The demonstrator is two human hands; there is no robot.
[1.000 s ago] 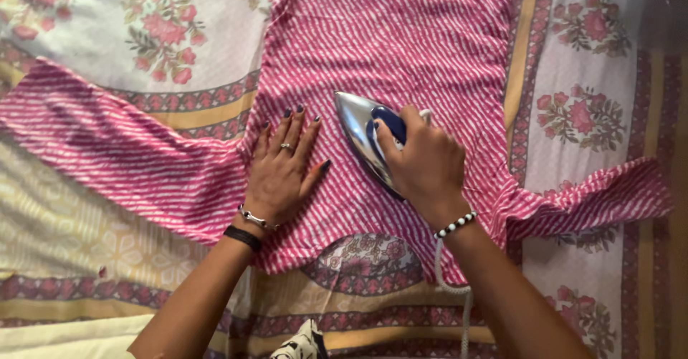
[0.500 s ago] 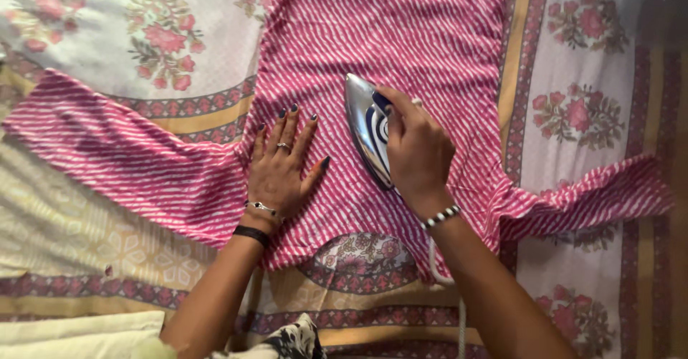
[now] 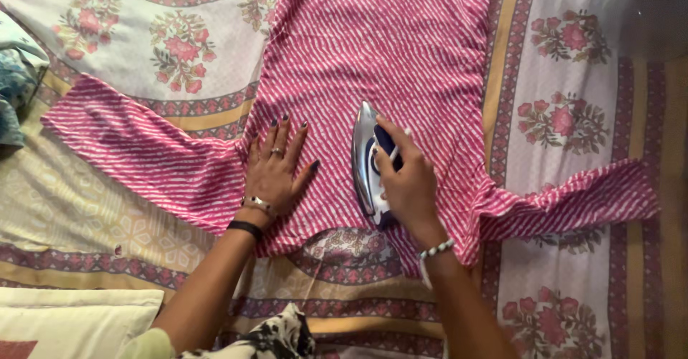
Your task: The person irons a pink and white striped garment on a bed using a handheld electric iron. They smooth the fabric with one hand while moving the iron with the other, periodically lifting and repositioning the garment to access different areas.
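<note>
The right hand (image 3: 408,187) grips a silver-and-blue electric iron (image 3: 365,162) on the pink white-striped cotton garment (image 3: 387,51), spread mid-scene over a floral bedsheet (image 3: 573,115). The left hand (image 3: 276,169) lies open, flat just left; best keep the cloth taut and fingers clear of the soleplate.

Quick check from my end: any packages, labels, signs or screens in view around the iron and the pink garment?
None in view: only the right hand gripping the silver and blue iron, the left hand flat on the pink striped garment, and the floral bedsheet beneath.
</note>
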